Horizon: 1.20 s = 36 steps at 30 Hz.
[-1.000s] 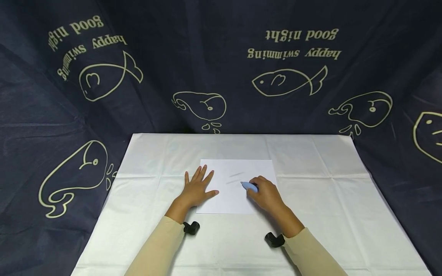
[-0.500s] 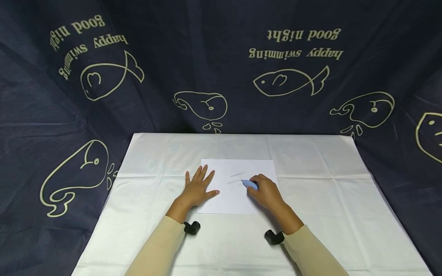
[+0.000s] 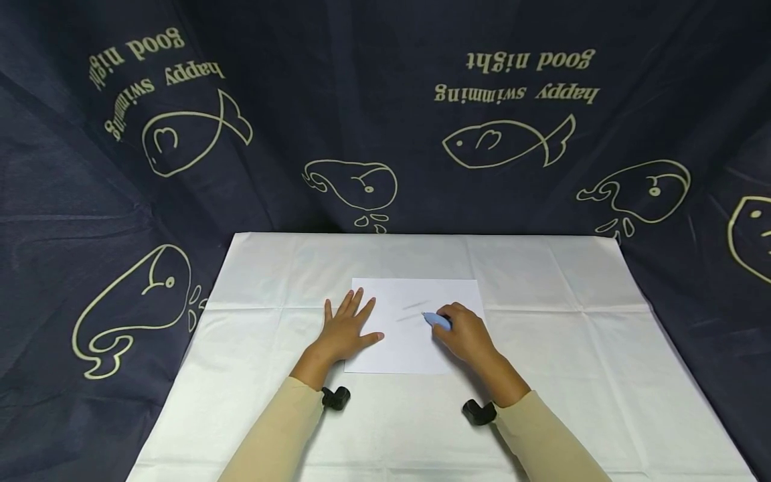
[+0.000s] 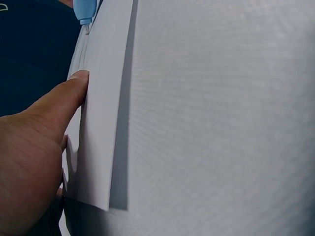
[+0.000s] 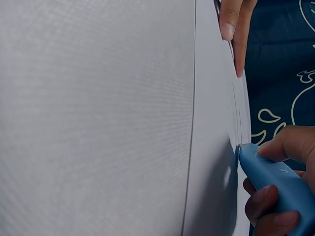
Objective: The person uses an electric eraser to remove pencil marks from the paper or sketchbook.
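Note:
A white sheet of paper (image 3: 409, 351) lies on the table in the head view, with faint grey strokes (image 3: 413, 305) near its middle. My left hand (image 3: 340, 335) rests spread over its left edge, the thumb (image 4: 78, 81) lying on the sheet. In my right hand (image 3: 465, 335) I grip a light-blue, wide-bodied correction pen (image 3: 438, 321) with a small narrow tip. The pen's tip (image 5: 240, 145) is at the paper, by the right end of the lower stroke. The right wrist view shows fingers and thumb round the blue body (image 5: 280, 184); its rear end is cut off.
A creased white cloth (image 3: 560, 375) covers the table under the paper. Behind and beside it hangs a dark blue curtain (image 3: 409, 40) printed with fish, whales and lettering. A black wrist camera (image 3: 336, 398) sits at the left cuff, another camera (image 3: 478, 412) at the right.
The correction pen's tip has shifted slightly up and right along the lower stroke, my right hand moving with it. My left hand stays in place on the paper.

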Motion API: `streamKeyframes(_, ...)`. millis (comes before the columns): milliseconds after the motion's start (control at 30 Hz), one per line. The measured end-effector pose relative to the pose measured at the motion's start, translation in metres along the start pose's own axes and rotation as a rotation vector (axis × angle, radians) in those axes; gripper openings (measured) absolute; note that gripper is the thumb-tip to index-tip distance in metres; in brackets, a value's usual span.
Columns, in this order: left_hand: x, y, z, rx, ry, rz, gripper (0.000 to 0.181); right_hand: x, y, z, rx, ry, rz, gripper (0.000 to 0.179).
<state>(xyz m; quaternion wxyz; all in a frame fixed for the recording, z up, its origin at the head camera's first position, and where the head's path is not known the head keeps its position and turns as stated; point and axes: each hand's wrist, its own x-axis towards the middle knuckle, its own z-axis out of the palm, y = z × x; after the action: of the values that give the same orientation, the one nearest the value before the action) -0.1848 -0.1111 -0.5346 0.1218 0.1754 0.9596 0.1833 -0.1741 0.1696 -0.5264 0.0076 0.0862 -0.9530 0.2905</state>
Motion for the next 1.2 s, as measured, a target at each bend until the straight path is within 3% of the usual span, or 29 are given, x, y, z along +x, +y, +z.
streamKeyframes(1200, 0.0010, -0.0017, 0.0032, 0.019, -0.001, -0.001, 0.083, -0.0032, -0.0017, -0.0013, 0.006, -0.010, -0.001, 0.021)
